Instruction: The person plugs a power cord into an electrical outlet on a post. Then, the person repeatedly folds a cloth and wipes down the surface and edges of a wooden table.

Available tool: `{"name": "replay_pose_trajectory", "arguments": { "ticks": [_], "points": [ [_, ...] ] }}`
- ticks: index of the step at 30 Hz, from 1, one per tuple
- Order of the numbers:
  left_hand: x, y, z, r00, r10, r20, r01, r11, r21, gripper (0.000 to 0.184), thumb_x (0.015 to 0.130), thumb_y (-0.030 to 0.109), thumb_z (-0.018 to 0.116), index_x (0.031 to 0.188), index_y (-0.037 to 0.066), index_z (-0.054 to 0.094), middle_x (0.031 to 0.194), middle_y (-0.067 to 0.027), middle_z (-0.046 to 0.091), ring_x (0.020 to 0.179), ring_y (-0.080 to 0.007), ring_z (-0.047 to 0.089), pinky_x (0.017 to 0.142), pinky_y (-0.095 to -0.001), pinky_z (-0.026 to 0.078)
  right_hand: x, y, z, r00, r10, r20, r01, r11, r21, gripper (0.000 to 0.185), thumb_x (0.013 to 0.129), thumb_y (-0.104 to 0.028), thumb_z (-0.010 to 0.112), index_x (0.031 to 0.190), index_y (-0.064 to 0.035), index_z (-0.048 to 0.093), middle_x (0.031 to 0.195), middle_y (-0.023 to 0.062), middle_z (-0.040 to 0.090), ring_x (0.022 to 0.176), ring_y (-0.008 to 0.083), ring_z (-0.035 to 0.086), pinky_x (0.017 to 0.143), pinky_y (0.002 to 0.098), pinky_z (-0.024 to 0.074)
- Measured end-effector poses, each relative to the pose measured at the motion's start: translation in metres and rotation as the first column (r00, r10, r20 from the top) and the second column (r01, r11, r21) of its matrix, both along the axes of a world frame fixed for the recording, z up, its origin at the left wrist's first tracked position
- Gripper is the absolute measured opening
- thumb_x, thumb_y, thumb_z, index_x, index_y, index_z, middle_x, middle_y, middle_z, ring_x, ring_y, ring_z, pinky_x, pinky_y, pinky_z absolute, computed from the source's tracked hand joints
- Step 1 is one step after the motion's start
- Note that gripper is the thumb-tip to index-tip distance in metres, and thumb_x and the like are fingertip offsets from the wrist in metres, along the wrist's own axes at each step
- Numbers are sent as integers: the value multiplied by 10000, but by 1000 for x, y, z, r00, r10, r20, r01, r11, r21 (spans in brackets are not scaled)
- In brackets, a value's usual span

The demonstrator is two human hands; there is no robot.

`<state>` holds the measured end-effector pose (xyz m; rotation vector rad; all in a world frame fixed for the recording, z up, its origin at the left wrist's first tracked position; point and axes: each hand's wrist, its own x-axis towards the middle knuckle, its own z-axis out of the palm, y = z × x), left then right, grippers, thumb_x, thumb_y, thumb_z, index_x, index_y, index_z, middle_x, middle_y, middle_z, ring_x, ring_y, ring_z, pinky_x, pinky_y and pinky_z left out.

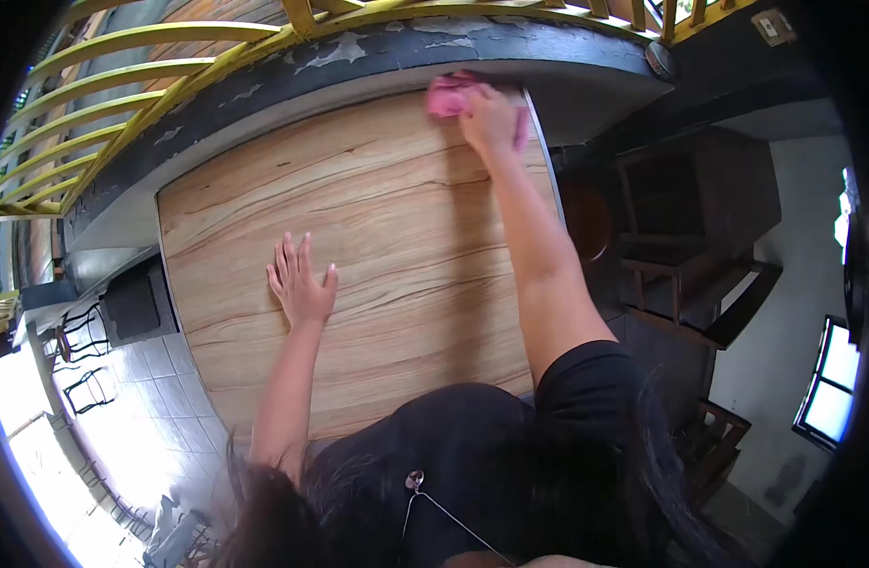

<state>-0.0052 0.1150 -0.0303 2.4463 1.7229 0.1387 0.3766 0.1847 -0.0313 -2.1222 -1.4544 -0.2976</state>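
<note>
My right hand (492,121) reaches to the far right corner of the wooden table (397,227), its fingers closed on a pink cloth (448,97). Part of the cloth bunches ahead of the fingers, and another part hangs down on the right side of the hand. The hand and cloth look slightly blurred. Flat on the tabletop, toward the left, rests my left hand (303,284) with its fingers spread and nothing in it.
Along the table's far side runs a dark ledge with peeling paint (359,52), topped by yellow railing bars (150,68). Dark wooden furniture (681,218) stands to the right. Tiled floor (169,398) and a dark seat (136,301) lie to the left.
</note>
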Motion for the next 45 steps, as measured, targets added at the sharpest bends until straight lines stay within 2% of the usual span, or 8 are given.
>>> {"name": "replay_pose_trajectory", "arguments": {
  "ticks": [4,8,15,20,28,31,39,45],
  "points": [
    [2,2,-1,1000,10,19,-10,999,33,662,760,406,532,1354,231,299,1443,-65,208,1330,-257,183,1060,-477,99,-64,-7,11,782,621,55,-624,778,71,200,658,-108,594,849,-138,646,1033,57,610,924,229,585,802,371,463],
    [2,1,2,1000,14,-23,-14,1000,2,668,778,407,518,1372,237,266,1454,-62,184,1334,-259,169,1061,-478,103,-20,-12,-1,818,556,150,-563,826,8,192,722,-130,545,864,-202,653,1037,23,608,992,207,558,815,393,450],
    [2,0,1,1000,21,-4,-21,1000,-2,667,773,400,526,1369,239,271,1454,-59,182,1335,-256,168,1062,-478,102,49,-32,11,933,-340,120,359,907,-221,231,819,-302,543,1016,-202,608,1140,37,552,920,261,570,709,447,475],
    [1,2,-1,1000,16,0,-16,1000,7,663,774,400,527,1367,241,278,1453,-59,182,1336,-251,168,1062,-477,105,-18,-57,7,931,304,203,-290,952,-92,350,714,-210,584,1063,-231,595,1110,30,569,978,253,552,772,420,441],
    [2,3,-1,1000,8,5,-8,1000,24,662,776,405,522,1370,246,276,1453,-49,185,1336,-247,170,1062,-475,105,68,-13,-16,955,-123,269,126,992,5,323,716,-175,576,1036,-209,601,1086,40,579,981,238,546,766,399,447],
    [0,0,-2,1000,3,-2,-3,1000,20,663,776,407,523,1370,247,275,1454,-47,183,1336,-247,170,1063,-475,103,48,-44,3,1000,14,21,-7,956,-294,369,707,-160,588,1072,-208,591,1099,57,580,993,264,540,787,393,446],
    [0,2,-2,1000,26,13,-26,999,30,656,780,403,523,1368,243,279,1457,-47,175,1337,-244,168,1063,-481,101,-20,-169,30,928,373,14,-363,911,-195,434,660,-90,619,1083,-189,617,1131,97,565,1046,265,528,866,369,417],
    [3,1,-1,999,28,21,-29,999,33,652,779,395,530,1365,246,284,1453,-46,185,1336,-235,173,1066,-468,108,27,-74,1,998,41,45,-35,993,-116,408,703,-191,604,1110,-199,586,1113,68,566,1010,265,531,856,385,411]
  ]
}}
